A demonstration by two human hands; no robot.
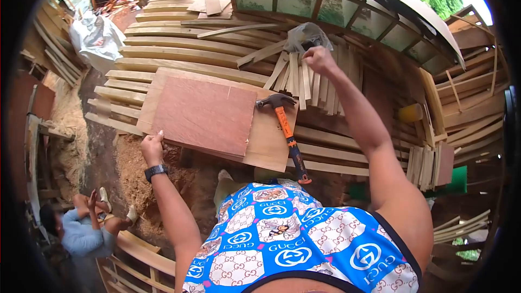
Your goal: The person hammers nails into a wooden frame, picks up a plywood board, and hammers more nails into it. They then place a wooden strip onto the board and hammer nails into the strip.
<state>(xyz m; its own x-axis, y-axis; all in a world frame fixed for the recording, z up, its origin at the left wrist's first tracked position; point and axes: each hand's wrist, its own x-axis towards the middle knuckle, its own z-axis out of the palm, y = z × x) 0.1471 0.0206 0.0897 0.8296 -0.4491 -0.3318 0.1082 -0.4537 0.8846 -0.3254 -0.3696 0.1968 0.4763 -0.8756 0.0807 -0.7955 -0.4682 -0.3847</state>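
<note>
My left hand grips the near-left corner of a reddish plywood sheet, thumb on top and fingers partly hidden. That sheet lies on a larger pale plywood board. A claw hammer with an orange and black handle rests on the pale board to the right, its head beside the reddish sheet. My right hand is closed at the near edge of a clear plastic bag with dark contents. Whatever its fingertips hold is too small to make out.
Long wooden strips lie in rows under the boards. Short wooden slats are piled below the bag. A windowed wooden frame stands behind. A yellow container is at the right. Another person sits at the lower left, near sawdust.
</note>
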